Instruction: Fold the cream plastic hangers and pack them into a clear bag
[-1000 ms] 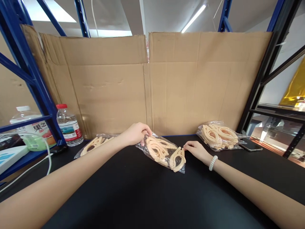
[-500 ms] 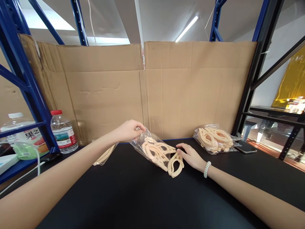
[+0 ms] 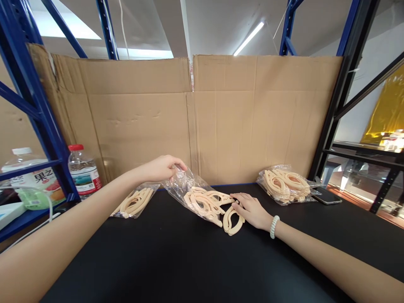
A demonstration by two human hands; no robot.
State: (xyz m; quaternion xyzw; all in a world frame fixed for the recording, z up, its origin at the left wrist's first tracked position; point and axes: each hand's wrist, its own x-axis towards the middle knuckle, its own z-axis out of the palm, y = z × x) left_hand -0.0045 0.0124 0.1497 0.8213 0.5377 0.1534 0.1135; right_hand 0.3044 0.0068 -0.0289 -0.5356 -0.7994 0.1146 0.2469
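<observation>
My left hand is closed in a pinch on the top end of a clear plastic bag, holding it raised and tilted. Inside the bag's lower part and at its mouth lie several beige looped pieces, smooth and flat, like folding hangers. One beige loop rests on the black table just outside the mouth. My right hand, with a pale beaded bracelet at the wrist, has its fingers and thumb closed around the ends of the beige pieces. The exact grip is partly hidden.
A bag of beige loops lies behind my left forearm, another bag at the right beside a phone. A red-capped water bottle stands left by the blue rack post. Cardboard walls off the black table's back.
My left hand has drawn the bag's end left and slightly up, so the beige pieces sit nearer its mouth. My right hand has moved onto the pieces. More of the left-hand bag shows.
</observation>
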